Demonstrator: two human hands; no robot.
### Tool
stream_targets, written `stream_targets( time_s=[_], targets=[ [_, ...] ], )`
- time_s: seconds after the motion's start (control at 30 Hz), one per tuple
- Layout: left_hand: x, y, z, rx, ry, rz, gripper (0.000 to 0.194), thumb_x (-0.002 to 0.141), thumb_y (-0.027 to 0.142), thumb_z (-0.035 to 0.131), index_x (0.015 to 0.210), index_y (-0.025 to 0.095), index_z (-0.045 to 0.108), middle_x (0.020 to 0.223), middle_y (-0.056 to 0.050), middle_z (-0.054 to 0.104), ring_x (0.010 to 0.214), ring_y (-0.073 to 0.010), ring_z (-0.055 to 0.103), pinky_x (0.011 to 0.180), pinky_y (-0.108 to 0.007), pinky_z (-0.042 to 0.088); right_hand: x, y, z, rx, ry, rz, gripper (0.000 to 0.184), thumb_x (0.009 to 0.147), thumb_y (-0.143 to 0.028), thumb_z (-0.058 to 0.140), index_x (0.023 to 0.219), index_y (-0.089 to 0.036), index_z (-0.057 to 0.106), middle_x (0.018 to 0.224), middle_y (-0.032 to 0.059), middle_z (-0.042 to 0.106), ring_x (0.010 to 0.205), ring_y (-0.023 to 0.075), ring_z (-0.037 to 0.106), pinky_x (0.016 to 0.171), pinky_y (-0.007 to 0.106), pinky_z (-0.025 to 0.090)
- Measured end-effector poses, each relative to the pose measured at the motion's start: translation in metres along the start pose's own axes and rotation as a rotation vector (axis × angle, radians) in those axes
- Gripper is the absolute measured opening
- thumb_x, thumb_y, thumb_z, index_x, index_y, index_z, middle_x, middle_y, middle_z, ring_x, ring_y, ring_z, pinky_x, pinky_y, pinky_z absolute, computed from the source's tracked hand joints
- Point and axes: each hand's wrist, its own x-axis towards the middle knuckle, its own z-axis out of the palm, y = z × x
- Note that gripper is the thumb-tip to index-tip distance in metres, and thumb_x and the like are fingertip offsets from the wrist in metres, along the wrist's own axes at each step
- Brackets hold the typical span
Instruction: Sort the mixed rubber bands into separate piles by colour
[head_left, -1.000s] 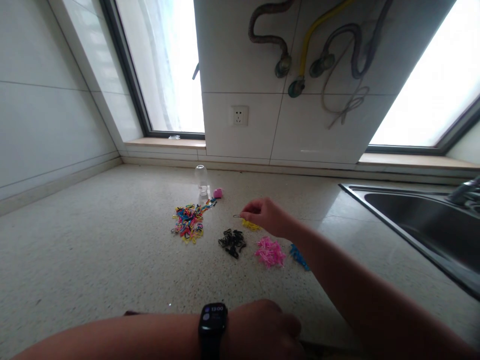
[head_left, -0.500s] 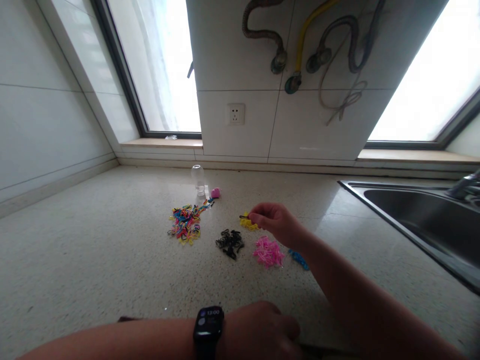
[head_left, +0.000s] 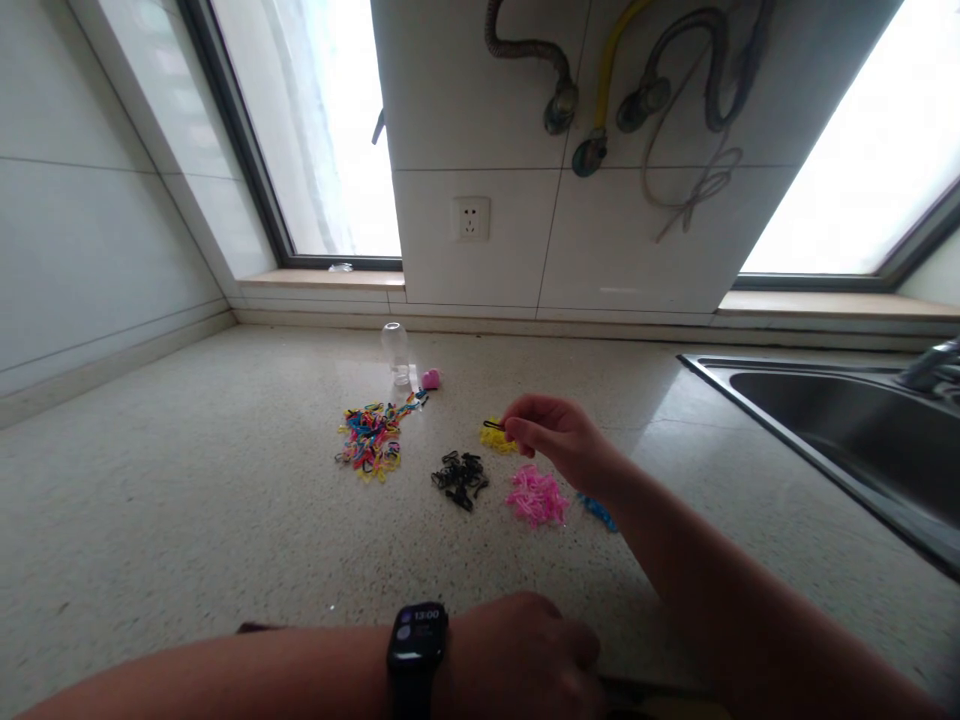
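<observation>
- While the right hand (head_left: 559,440) pinches 1 black loop (head_left: 493,425) between thumb and forefinger, it hangs just over the yellow pile (head_left: 498,438)!
- Take the black pile (head_left: 460,480) as the centre of our dial: yellow sits near 1 o'clock, the pink pile (head_left: 537,497) just past 3, and the blue pile (head_left: 598,512) beyond it, partly behind the forearm.
- Out toward 10 o'clock, here's the mixed pile (head_left: 370,440), colours all tangled, trailing a tail of pieces up to the pink lump (head_left: 430,379).
- At 11 o'clock, the clear bottle (head_left: 395,355) stands by itself on the countertop (head_left: 247,500).
- Down at 5 o'clock, the left hand (head_left: 517,650) rests, dark and curled; whether it holds anything, I cannot tell. Its watch (head_left: 418,635) shows 13:00.
- The score, as I judge it: 4 single-colour piles stand apart, yet plenty remains jumbled, and that pinched loop isn't down on any pile.
</observation>
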Motion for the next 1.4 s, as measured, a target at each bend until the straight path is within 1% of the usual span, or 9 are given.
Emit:
stream_targets(
  time_s=[0.17, 0.37, 0.6, 0.8, 0.97, 1.07, 1.13, 1.23, 1.4],
  targets=[
    [-0.001, 0.000, 0.003, -0.001, -0.006, -0.005, 0.005, 0.091, 0.025, 0.064, 0.093, 0.022, 0.061, 0.061, 0.004, 0.054, 0.067, -0.0154, 0.054, 0.046, -0.029, 0.031, 0.000, 0.002, -0.001, 0.013, -0.018, -0.007, 0.025, 0.080, -0.042, 0.071, 0.083, -0.017, 0.067, 0.073, 0.0021, 0.068, 0.056, 0.0081, 0.052, 0.054, 0.023, 0.045],
    [-0.001, 0.002, 0.004, -0.007, 0.019, -0.006, 0.008, 0.091, 0.026, 0.065, 0.096, 0.022, 0.060, 0.062, 0.005, 0.055, 0.066, -0.0155, 0.053, 0.045, -0.029, 0.029, 0.000, 0.001, 0.001, 0.024, -0.036, 0.007, 0.022, 0.078, -0.037, 0.075, 0.084, -0.017, 0.068, 0.077, 0.0039, 0.073, 0.057, 0.0078, 0.056, 0.052, 0.021, 0.045],
    [-0.001, 0.000, 0.002, -0.002, -0.016, 0.000, 0.007, 0.093, 0.027, 0.063, 0.097, 0.022, 0.060, 0.064, 0.005, 0.056, 0.066, -0.0152, 0.053, 0.046, -0.029, 0.029, -0.003, -0.001, 0.004, -0.002, -0.040, 0.017, 0.021, 0.075, -0.033, 0.077, 0.087, -0.017, 0.070, 0.081, 0.0048, 0.075, 0.063, 0.0095, 0.062, 0.054, 0.021, 0.047],
    [-0.001, 0.001, 0.008, -0.012, 0.033, -0.015, 0.005, 0.094, 0.028, 0.062, 0.094, 0.023, 0.061, 0.059, 0.004, 0.051, 0.065, -0.0155, 0.052, 0.045, -0.029, 0.026, -0.004, -0.006, 0.007, -0.005, -0.044, 0.012, 0.015, 0.074, -0.029, 0.077, 0.082, -0.018, 0.072, 0.081, 0.0043, 0.075, 0.066, 0.0098, 0.063, 0.055, 0.021, 0.047],
    [0.000, 0.001, 0.001, -0.012, 0.043, -0.001, 0.007, 0.091, 0.026, 0.065, 0.093, 0.020, 0.061, 0.062, 0.004, 0.053, 0.064, -0.0154, 0.049, 0.044, -0.029, 0.028, -0.005, -0.004, 0.006, -0.002, -0.065, -0.002, 0.016, 0.074, -0.030, 0.078, 0.083, -0.018, 0.073, 0.077, 0.0035, 0.073, 0.063, 0.0092, 0.061, 0.053, 0.021, 0.045],
    [0.000, 0.001, -0.002, -0.010, 0.028, 0.008, 0.009, 0.090, 0.026, 0.067, 0.091, 0.019, 0.061, 0.064, 0.004, 0.055, 0.065, -0.0153, 0.050, 0.043, -0.030, 0.029, -0.005, -0.002, 0.005, -0.003, -0.080, -0.010, 0.018, 0.073, -0.032, 0.079, 0.083, -0.018, 0.072, 0.076, 0.0032, 0.072, 0.063, 0.0098, 0.061, 0.055, 0.022, 0.046],
    [0.000, 0.001, -0.001, -0.010, 0.033, -0.002, 0.007, 0.091, 0.026, 0.065, 0.093, 0.020, 0.062, 0.063, 0.004, 0.054, 0.065, -0.0153, 0.050, 0.043, -0.029, 0.029, -0.005, -0.001, 0.004, -0.049, -0.099, -0.028, 0.018, 0.074, -0.031, 0.079, 0.083, -0.018, 0.072, 0.076, 0.0034, 0.072, 0.066, 0.0110, 0.063, 0.058, 0.023, 0.049],
    [-0.001, 0.001, 0.002, -0.016, 0.039, -0.010, 0.007, 0.092, 0.027, 0.063, 0.098, 0.022, 0.062, 0.062, 0.004, 0.052, 0.064, -0.0153, 0.050, 0.044, -0.029, 0.030, -0.005, 0.002, 0.004, -0.205, -0.133, -0.070, 0.014, 0.077, -0.029, 0.076, 0.083, -0.017, 0.072, 0.078, 0.0041, 0.072, 0.070, 0.0123, 0.063, 0.065, 0.026, 0.051],
    [-0.002, -0.001, 0.006, -0.024, 0.054, 0.007, 0.010, 0.089, 0.025, 0.066, 0.098, 0.022, 0.063, 0.062, 0.004, 0.052, 0.065, -0.0157, 0.051, 0.044, -0.030, 0.031, -0.005, 0.008, 0.005, -0.476, -0.209, -0.111, 0.003, 0.079, -0.018, 0.073, 0.082, -0.017, 0.073, 0.081, 0.0035, 0.073, 0.075, 0.0135, 0.063, 0.070, 0.026, 0.050]
  ],
)
